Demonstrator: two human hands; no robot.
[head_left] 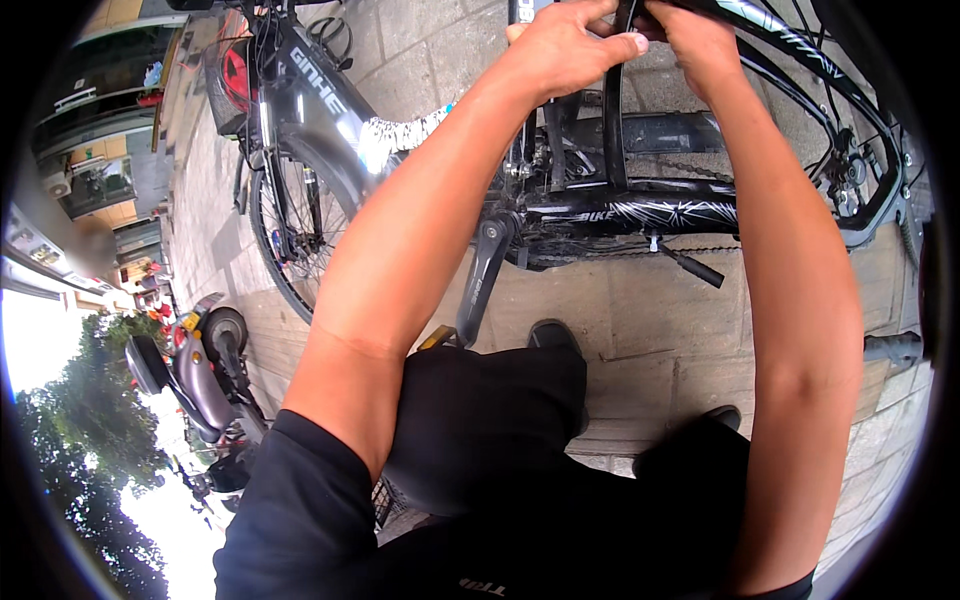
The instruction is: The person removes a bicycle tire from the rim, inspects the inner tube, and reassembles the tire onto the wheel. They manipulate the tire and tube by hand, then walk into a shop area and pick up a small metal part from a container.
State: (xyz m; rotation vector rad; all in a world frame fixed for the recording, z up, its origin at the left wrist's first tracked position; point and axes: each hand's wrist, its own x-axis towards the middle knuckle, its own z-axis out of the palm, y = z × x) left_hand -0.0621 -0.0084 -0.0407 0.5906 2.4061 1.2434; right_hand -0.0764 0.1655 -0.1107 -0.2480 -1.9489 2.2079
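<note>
Both my arms reach up to the black bicycle frame (pixel 670 208) at the top of the head view. My left hand (pixel 565 48) is beside an upright black bar (pixel 614 120), its fingers curled and its thumb extended toward the bar. Close by on the other side, my right hand (pixel 700 45) bends inward under the frame's slanting tube (pixel 790 40). Its fingertips lie in shadow. What either hand grips is too hidden to name. Below them are the crank arm (pixel 486 270), the pedal (pixel 438 337) and a kickstand-like black rod (pixel 698 270).
A grey electric bike (pixel 320 90) with a front wheel (pixel 290 235) stands close on the left. Further left is a parked motor scooter (pixel 200 375). My shoes (pixel 553 335) rest on the paving (pixel 640 320) near the crank. Shopfronts (pixel 100 130) and trees (pixel 80 430) line the left side.
</note>
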